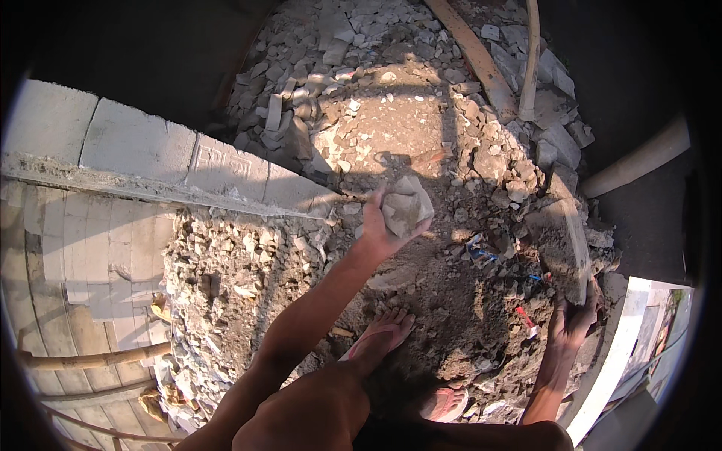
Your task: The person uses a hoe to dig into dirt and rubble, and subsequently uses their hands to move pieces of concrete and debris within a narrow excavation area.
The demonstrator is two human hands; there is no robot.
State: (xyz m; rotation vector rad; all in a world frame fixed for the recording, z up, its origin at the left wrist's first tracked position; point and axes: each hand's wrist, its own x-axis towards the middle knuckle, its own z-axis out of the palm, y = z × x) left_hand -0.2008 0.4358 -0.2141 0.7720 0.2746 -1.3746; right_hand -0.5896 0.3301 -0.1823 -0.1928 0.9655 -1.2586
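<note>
My left hand (387, 225) is closed around a rough grey chunk of rubble (406, 204), fingers on its left side and beneath it. The chunk is held over the rubble heap, near the middle of the view. On the right, my right hand (571, 319) is at the near end of a long, pale, flat piece that looks like a board (573, 240). My thumb and fingers lie on either side of that end. Some of the fingers are hidden in shadow.
Broken rubble (248, 278) and dirt spread all round my sandalled feet (383, 331). A block wall (135, 146) runs along the left. A plank (477, 56) and a pole (531, 68) lean at the far right. A white ledge (613, 361) stands near right.
</note>
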